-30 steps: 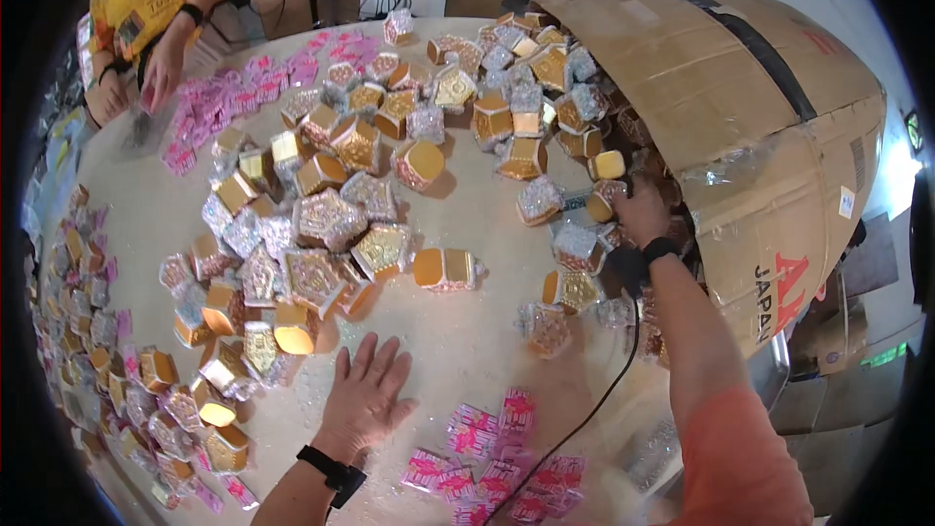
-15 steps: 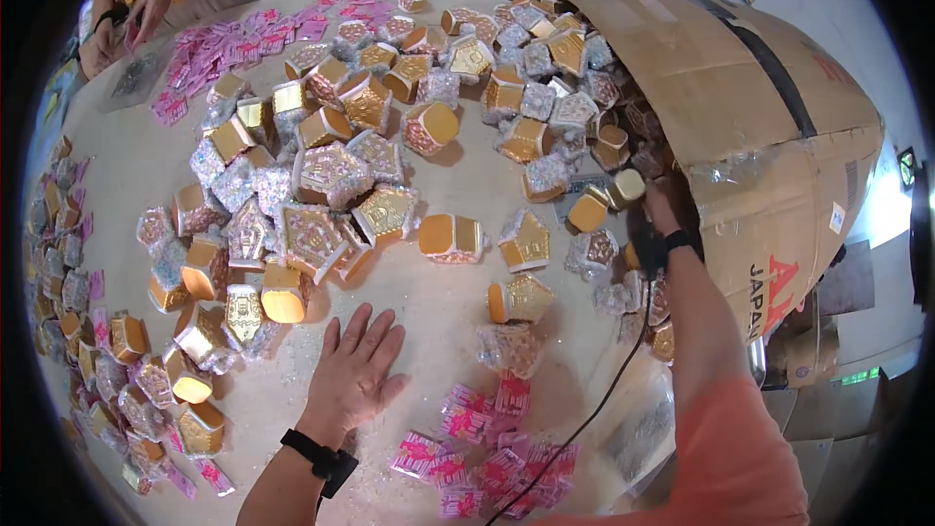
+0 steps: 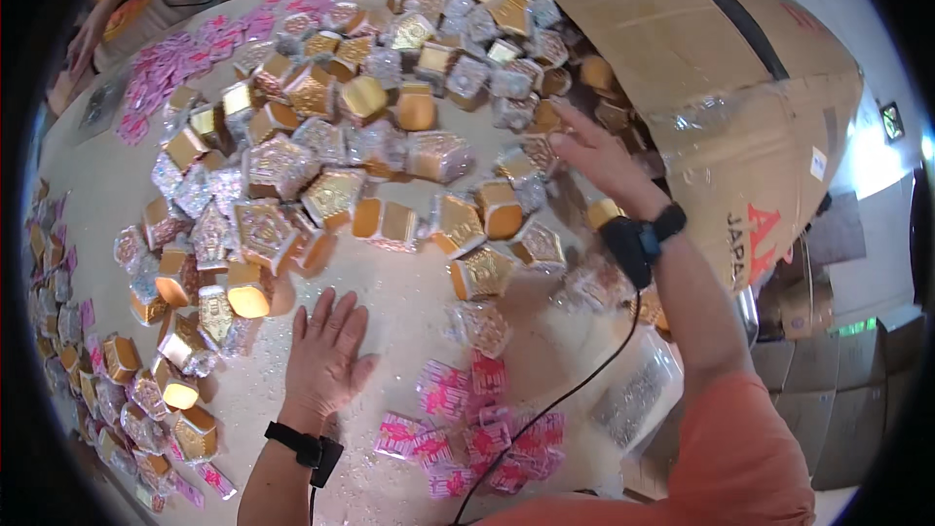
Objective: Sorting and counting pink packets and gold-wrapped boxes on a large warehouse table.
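Observation:
My left hand [image 3: 329, 356] lies flat on the table [image 3: 351, 438] with its fingers spread and nothing in it. Just beyond its fingertips sits a gold house-shaped ornament [image 3: 250, 290] with an orange base. At the mouth of a big cardboard carton [image 3: 730, 97], my right hand [image 3: 606, 164] is stretched out over the ornaments, its fingertips beside a gold one [image 3: 547, 117]; it grips nothing that I can see. Many similar little houses, gold and glittery and wrapped in clear plastic, spread across the table. A dark device with a cable [image 3: 628, 248] is strapped at my right wrist.
Pink printed cards [image 3: 487, 438] lie in a loose pile near me, and more pink cards [image 3: 185, 58] at the far left. A clear plastic bag [image 3: 638, 394] lies at the right edge. Another person's arm [image 3: 102, 15] shows at the far left.
My right hand has come out of the carton's mouth, moving left and away from me. Several ornaments in the middle have shifted left. The view has moved slightly; my left hand still rests flat.

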Demonstrator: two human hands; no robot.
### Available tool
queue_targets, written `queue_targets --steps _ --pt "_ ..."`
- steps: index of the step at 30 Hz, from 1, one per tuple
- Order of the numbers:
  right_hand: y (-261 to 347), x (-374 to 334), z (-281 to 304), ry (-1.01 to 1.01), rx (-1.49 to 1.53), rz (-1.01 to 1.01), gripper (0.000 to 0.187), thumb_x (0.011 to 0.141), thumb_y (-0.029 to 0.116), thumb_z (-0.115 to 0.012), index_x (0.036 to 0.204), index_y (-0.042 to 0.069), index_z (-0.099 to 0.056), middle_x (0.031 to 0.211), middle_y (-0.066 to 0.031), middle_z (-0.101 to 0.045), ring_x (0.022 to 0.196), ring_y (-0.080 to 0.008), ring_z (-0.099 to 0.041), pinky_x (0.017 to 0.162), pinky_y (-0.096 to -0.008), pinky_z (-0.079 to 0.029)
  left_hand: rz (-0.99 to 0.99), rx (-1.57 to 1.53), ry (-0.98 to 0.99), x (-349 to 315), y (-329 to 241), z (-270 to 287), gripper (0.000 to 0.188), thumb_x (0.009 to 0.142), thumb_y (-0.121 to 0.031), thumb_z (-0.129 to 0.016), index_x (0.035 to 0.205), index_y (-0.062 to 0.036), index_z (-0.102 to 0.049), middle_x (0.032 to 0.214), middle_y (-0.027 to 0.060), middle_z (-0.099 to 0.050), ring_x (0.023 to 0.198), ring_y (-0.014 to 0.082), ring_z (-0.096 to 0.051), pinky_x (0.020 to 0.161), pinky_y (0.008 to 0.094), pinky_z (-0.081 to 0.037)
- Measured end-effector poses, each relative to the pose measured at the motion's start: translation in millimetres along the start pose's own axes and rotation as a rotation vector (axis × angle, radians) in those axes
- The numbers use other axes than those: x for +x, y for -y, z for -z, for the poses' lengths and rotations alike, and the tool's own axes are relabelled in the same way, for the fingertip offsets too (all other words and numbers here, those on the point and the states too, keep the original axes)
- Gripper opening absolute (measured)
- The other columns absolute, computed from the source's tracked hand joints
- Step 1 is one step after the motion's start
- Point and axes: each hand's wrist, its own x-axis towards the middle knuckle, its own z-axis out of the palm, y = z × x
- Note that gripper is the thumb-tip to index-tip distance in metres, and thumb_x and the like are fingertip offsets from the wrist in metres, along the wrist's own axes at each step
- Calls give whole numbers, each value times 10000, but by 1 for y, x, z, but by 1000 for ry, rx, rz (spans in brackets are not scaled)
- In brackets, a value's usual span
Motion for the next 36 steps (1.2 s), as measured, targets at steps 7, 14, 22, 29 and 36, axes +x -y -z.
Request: queue_targets --steps 7,14,22,29,36 --pt "-39 -161 25 -240 -351 -98 639 832 144 -633 1379 13 -329 1378 -225 -386 1282 -341 -379 1059 -389 -316 0 -2 -20 1 -3 2 561 830 -437 -542 1269 -93 -477 1365 139 -436 1301 380 -340 1043 566 -228" --pt "-162 -212 3 -650 -545 -324 617 888 353 -553 1336 -36 -381 1272 -276 -468 1210 -381 -446 1028 -392 -323 -18 -5 -19 0 -1 -1 565 827 -415 -546 1286 -101 -445 1369 138 -427 1306 377 -331 1051 561 -226" --pt "-147 -153 -31 -904 -665 -368 564 899 338 -522 1304 -44 -429 1300 -248 -482 1208 -388 -446 1022 -413 -331 -13 -27 -40 -1 2 -2 543 797 -343 -585 1249 -62 -475 1365 135 -428 1311 354 -326 1064 537 -224" --pt "-106 -104 -58 -782 -271 -11 489 920 239 -486 1305 -55 -423 1320 -249 -454 1248 -363 -410 1059 -378 -284 -9 -45 -54 -2 3 1 534 781 -337 -593 1214 -38 -506 1358 144 -431 1306 351 -332 1063 534 -227" --pt "-25 -78 -23 -527 -902 214 604 837 209 -601 1362 20 -369 1421 -215 -335 1333 -370 -284 1080 -457 -244 20 -71 -56 -6 2 1 529 785 -341 -586 1208 -34 -509 1355 140 -433 1298 348 -345 1063 532 -238"
